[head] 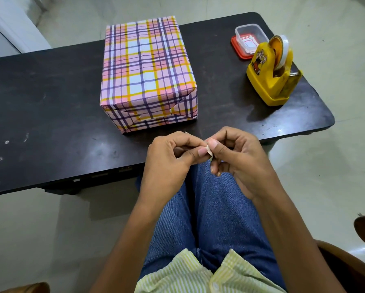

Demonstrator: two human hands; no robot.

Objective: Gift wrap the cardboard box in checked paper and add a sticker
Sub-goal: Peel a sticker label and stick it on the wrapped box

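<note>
Looking down from head height at a seated person's two hands, held together just off the near edge of a dark counter [50, 102]. Left hand [173, 157] & right hand [238, 157] both have fingers curled, w/ thumbs and forefingers meeting around a small pale sticker [209, 152]. Both hands pinch it, thumb tips nearly touching. The sticker is too small to make out any print. The hands hover above the lap, in blue jeans [215, 208], and do not rest on the counter.

The box [147, 66] sits on the counter just beyond the hands, approx. centre, long side running away from the viewer. It is fully covered in checked paper [122, 115]: pink & white squares w/ purple and yellow lines. The near end shows folded triangular flaps lying flat against it.

To the right of the box, well apart, a yellow tape dispenser [272, 81] stands near the counter's right edge w/ a roll of clear tape in it. Just behind it, a small clear plastic tub [251, 33] rests on a red lid [237, 49]; white, red-edged bits lie inside. A pale green striped shirt hem [198, 275] shows at the very bottom.
</note>
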